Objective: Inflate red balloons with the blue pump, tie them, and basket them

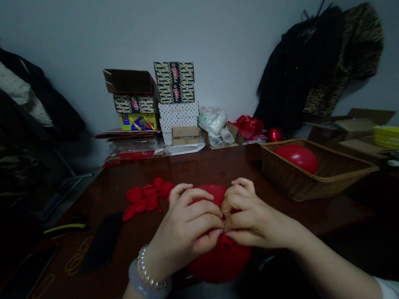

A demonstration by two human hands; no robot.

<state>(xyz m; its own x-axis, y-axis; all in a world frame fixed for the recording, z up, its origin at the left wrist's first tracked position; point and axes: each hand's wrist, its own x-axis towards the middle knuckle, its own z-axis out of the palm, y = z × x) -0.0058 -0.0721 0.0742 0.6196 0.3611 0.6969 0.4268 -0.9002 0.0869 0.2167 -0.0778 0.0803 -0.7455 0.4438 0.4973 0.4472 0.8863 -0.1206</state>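
Note:
A round red balloon [221, 264] is at the table's near edge, under both hands. My left hand [192, 220], with a beaded bracelet and a pale bangle on the wrist, pinches the gathered red rubber from the left. From the right, my right hand [247, 213] pinches the same spot, its fingertips close to those of the left. The fingers partly hide the balloon's neck. Several limp red balloons [145, 198] lie in a pile beyond my left hand. Inside the wicker basket [293, 187] at the right sits another inflated red balloon [297, 158].
A dark phone-like slab [102, 242] and several rubber bands [77, 258] lie at the left of the table [239, 161]. A yellow-and-black tool [66, 228] is beside them. Stacked boxes [175, 82] and plastic bags [213, 120] stand along the wall. Coats [298, 70] hang at both sides.

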